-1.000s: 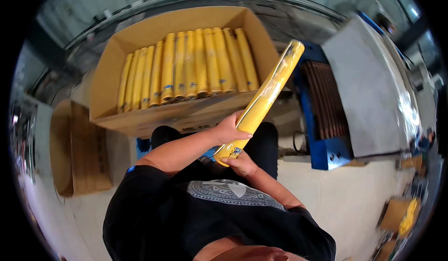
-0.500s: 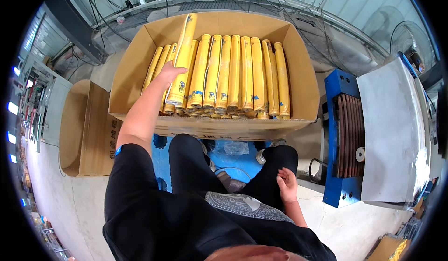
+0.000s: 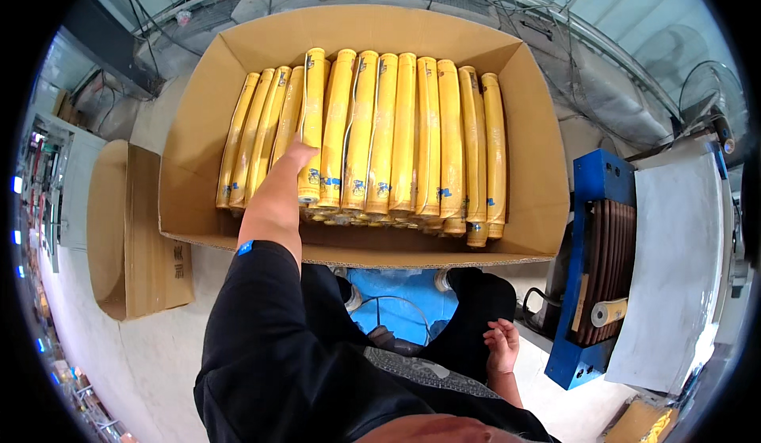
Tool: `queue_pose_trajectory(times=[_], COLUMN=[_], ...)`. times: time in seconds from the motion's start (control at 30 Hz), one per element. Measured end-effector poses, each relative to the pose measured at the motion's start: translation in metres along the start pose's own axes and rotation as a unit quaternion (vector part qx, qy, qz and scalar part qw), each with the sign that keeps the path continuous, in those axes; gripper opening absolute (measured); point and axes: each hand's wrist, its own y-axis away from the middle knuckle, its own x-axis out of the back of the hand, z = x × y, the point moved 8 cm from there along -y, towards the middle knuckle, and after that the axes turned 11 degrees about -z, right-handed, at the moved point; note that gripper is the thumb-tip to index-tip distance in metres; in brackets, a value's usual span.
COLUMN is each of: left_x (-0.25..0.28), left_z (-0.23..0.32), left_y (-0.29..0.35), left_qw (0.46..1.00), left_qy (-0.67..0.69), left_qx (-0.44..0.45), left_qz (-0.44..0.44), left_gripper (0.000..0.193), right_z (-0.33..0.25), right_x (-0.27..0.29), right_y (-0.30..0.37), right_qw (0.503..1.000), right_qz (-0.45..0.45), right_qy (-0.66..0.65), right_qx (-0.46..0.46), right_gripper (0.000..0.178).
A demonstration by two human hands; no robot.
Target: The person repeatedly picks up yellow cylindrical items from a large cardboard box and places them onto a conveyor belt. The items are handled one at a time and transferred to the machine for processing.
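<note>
Currently, left hand (image 3: 295, 160) seats a yellow roll (image 3: 312, 126) in the box (image 3: 533, 166), fingers grasping it (right hand (image 3: 502, 346) idle, fingers released). Next: release cleanly.

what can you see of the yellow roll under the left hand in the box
The yellow roll is a long slim tube in glossy yellow plastic wrap, with a small blue mark near its near end. It lies lengthwise on top of a row of like rolls in the open cardboard box. The left hand rests on its near part.
</note>
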Motion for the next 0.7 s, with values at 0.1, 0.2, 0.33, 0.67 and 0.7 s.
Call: queue_pose_trajectory(times=[0.1,0.2,0.33,0.67,0.7], left_x=[-0.008,-0.015,-0.011,-0.038,-0.054], left_z=[0.012,0.022,0.009,0.104,0.136], left_y=[-0.003,0.011,0.019,0.046,0.082], left_qw=[0.978,0.978,0.984,0.906,0.921], left_qy=[-0.195,-0.203,-0.163,-0.396,-0.359], left_qx=[0.063,0.032,-0.073,-0.149,-0.142], left_qz=[-0.02,-0.022,-0.002,-0.023,-0.057], left_gripper=[0.101,0.104,0.095,0.074,0.076], right_z=[0.004,0.007,0.008,-0.056,-0.052], right_x=[-0.005,-0.001,0.022,0.083,0.091], right_y=[-0.002,0.001,-0.004,-0.043,-0.04], right_qw=[1.0,0.999,0.968,0.844,0.844], right_qz=[0.013,0.034,0.047,0.052,0.023], right_qy=[0.028,0.004,-0.246,-0.501,-0.495], right_qx=[0.005,-0.003,0.002,0.184,0.204], right_gripper=[0.023,0.023,0.033,0.073,0.074])
